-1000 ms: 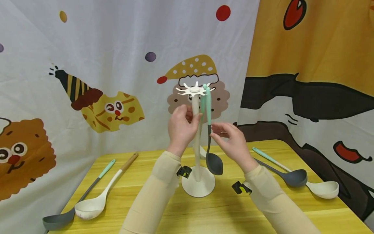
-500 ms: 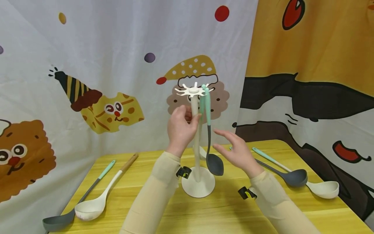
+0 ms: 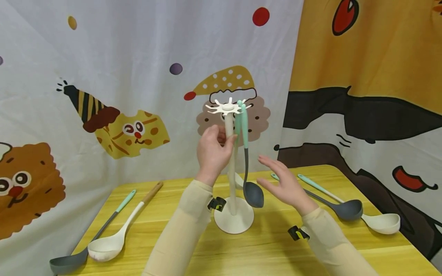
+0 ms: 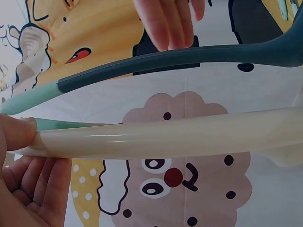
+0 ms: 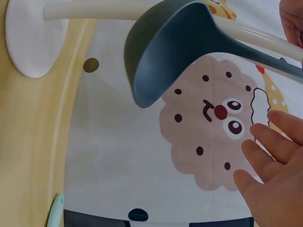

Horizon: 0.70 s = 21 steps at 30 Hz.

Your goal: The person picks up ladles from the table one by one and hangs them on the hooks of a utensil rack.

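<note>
A cream utensil stand [image 3: 232, 172] with a ring of hooks at its top stands mid-table. My left hand [image 3: 215, 151] grips its pole below the hooks, thumb in front, as the left wrist view also shows. From a hook on the right hangs a dark grey ladle [image 3: 253, 194] with a mint handle, bowl down. Behind it hangs a second, mint-handled ladle with a white bowl [image 3: 239, 181], mostly hidden by the pole. Apart from the grey ladle, to its right, my right hand [image 3: 284, 186] is held in the air with fingers extended, holding nothing.
On the table's left lie a grey ladle [image 3: 70, 262] with a mint handle and a white ladle [image 3: 107, 245] with a wooden handle. Another grey ladle [image 3: 348, 210] and a white ladle [image 3: 383, 223] lie on the right. A printed curtain [image 3: 138, 50] hangs behind the table.
My right hand has let go of the hanging grey ladle and drawn back to the right, its fingers spreading. My left hand keeps its grip on the pole.
</note>
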### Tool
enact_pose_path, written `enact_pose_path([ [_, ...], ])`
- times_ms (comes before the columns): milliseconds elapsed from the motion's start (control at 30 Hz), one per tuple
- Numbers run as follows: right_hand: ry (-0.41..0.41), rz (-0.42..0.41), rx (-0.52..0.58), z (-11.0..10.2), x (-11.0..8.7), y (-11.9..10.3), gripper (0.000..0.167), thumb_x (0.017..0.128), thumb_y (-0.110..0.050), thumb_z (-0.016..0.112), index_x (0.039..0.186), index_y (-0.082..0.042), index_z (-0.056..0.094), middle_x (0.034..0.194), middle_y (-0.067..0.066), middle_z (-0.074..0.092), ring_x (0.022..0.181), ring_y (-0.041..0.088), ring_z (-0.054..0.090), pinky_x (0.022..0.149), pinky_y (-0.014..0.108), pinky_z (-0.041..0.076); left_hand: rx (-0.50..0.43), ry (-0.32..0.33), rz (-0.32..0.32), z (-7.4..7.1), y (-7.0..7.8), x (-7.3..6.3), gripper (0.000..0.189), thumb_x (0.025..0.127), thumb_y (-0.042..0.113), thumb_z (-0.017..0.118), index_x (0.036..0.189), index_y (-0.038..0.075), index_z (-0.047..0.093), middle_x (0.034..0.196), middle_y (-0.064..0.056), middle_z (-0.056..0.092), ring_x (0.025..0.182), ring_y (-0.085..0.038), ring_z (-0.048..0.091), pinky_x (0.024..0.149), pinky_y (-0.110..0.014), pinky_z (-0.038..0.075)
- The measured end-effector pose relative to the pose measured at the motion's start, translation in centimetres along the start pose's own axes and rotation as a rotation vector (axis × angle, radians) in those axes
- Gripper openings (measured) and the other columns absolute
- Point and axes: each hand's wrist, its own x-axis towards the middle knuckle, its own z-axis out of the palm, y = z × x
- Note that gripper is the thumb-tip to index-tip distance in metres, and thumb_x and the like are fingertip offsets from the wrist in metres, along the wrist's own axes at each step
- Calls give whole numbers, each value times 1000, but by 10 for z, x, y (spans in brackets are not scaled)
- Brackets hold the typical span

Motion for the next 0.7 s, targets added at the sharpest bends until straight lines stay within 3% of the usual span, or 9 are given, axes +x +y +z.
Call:
enact_pose_path([
  [700, -43, 39, -99, 2, -26, 27, 66, 92, -30, 71, 148, -5, 44, 153, 17, 39, 140, 40, 34, 107, 63, 30, -31, 3, -22, -1, 1, -2, 21, 88, 18, 76, 95, 3, 64, 88, -9, 61, 76, -20, 64, 66, -30, 55],
])
